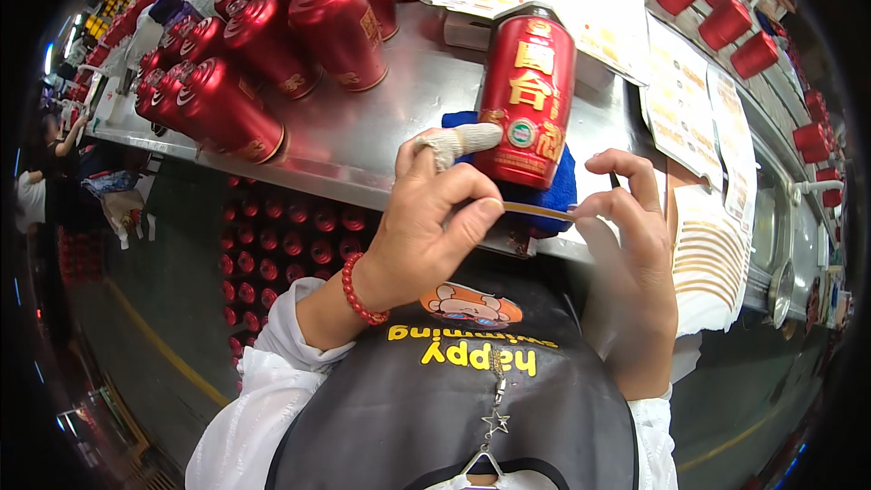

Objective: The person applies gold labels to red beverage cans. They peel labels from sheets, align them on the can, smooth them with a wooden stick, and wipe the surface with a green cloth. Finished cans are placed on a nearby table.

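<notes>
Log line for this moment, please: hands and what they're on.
left hand: pinches gold label strip | right hand: pinches strip's other end | red bottle: lying on blue cloth, steel table

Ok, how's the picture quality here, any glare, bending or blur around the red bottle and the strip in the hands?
Head view: fisheye bends the steel table edge and blackens the corners; overhead light glares off the table and the red bottle; the thin gold strip between left hand and right hand is sharp; the rim is soft.
</notes>
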